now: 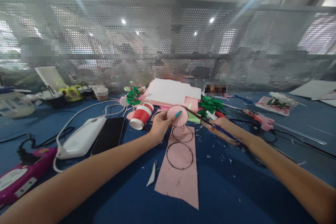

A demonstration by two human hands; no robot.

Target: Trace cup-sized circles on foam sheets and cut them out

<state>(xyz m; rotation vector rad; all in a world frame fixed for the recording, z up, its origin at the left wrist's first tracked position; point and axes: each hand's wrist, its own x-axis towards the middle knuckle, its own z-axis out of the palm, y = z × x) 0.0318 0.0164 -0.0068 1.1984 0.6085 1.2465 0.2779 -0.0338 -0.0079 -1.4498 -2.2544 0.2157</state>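
My left hand [160, 124] pinches a round pink foam disc [177, 116], held up over the blue table. My right hand [221, 127] grips a pair of scissors [195, 116], whose blades reach to the disc's right edge. Below the hands lies a pink foam strip [178, 173] with two black circles drawn on it. A red and white paper cup [141, 114] lies on its side just left of my left hand.
A black phone [109, 135], a white power bank [82, 141] with cable and a magenta device [23, 175] lie at the left. Pink and white foam sheets [172, 92], green foam pieces [210, 105] and craft bits sit behind. A perforated metal screen [168, 42] backs the table.
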